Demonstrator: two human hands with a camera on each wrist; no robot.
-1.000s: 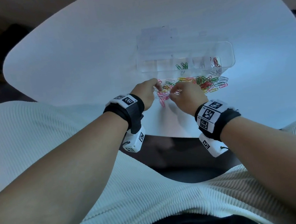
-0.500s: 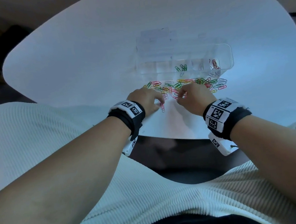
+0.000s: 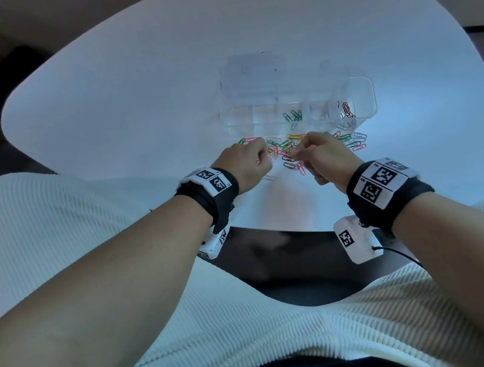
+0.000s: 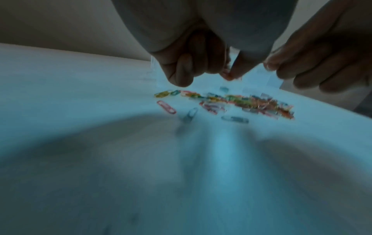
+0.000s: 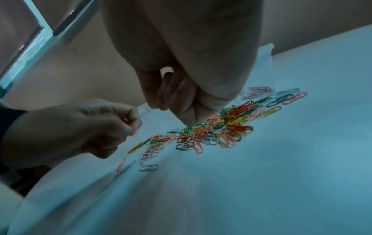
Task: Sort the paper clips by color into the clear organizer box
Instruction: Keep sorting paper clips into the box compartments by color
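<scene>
A pile of mixed-colour paper clips [image 3: 346, 139] [image 4: 251, 101] [image 5: 221, 127] lies on the white table, just in front of the clear organizer box [image 3: 371, 97]. In the box, green clips [image 3: 292, 116] fill a middle compartment and red clips [image 3: 347, 109] the right end one. My left hand [image 3: 263, 157] [image 4: 229, 74] hovers at the pile's left end with curled fingers, pinching what looks like a pink clip. My right hand [image 3: 295, 154] [image 5: 158, 105] hangs over the pile's middle, thumb and forefinger pressed together, and no clip shows between them.
The box's clear lid [image 3: 253, 64] lies open behind it. A pale clip [image 3: 269, 177] sits apart, near my left hand. The white table [image 3: 138, 104] stretches bare to the left and far side; its front edge runs just under my wrists.
My left hand drew back a little from the pile's far side toward me. The right hand shifted slightly to the right. Both stay curled over the clips.
</scene>
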